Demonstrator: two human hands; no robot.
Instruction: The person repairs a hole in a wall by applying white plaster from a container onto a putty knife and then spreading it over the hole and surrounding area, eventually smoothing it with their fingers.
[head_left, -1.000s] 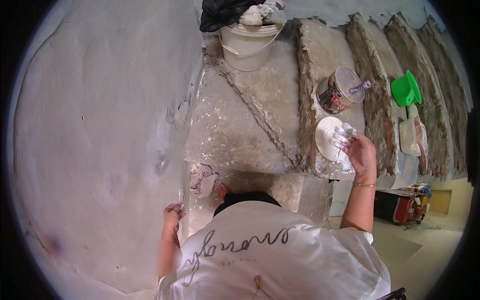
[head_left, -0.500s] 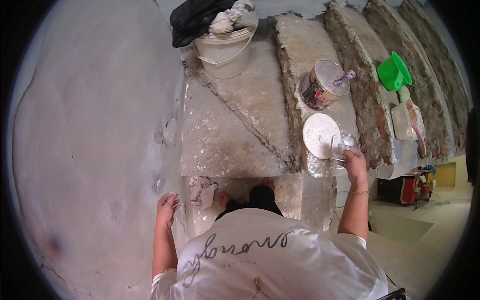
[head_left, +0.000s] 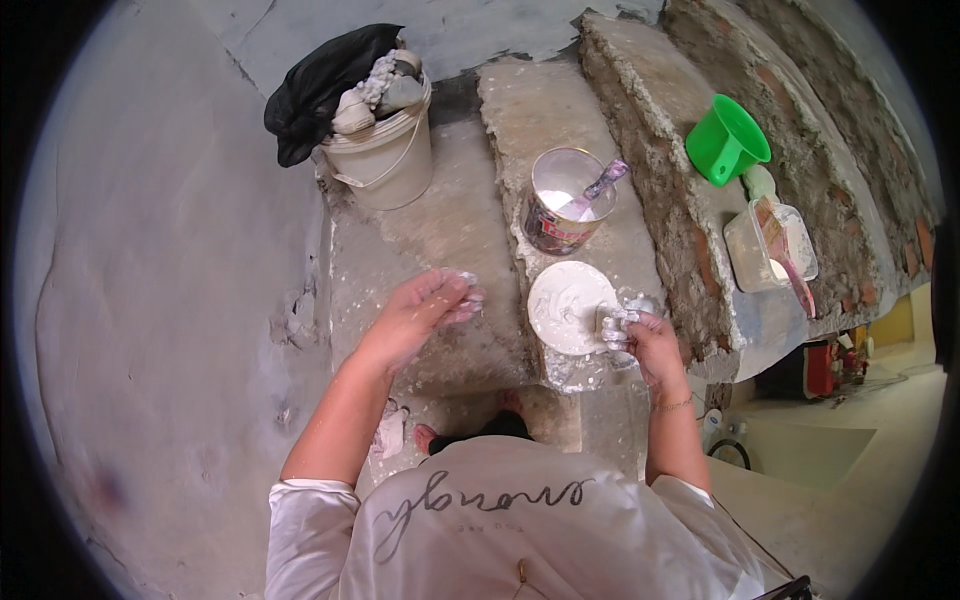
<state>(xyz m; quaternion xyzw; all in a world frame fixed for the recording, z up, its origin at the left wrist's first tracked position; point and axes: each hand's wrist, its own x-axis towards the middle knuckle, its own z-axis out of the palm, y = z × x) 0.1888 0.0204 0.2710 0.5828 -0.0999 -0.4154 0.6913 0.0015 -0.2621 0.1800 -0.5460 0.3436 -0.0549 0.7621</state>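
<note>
Several rough plaster-splashed concrete steps [head_left: 560,130] — left hand [head_left: 425,310] loosely spread, right hand [head_left: 640,335] pinching putty.

Person in a white short-sleeved shirt, seen from above

The shirt is pale and slightly glossy, with dark cursive lettering across the chest and a small gold-coloured clip or pin low at the front; its short sleeves end above the elbows, leaving both forearms bare. The left hand [head_left: 425,305] has white paste smeared over its fingertips, and the right hand [head_left: 640,338] is coated the same way, with a thin bracelet round its wrist. Bare toes show below the shirt hem
</note>
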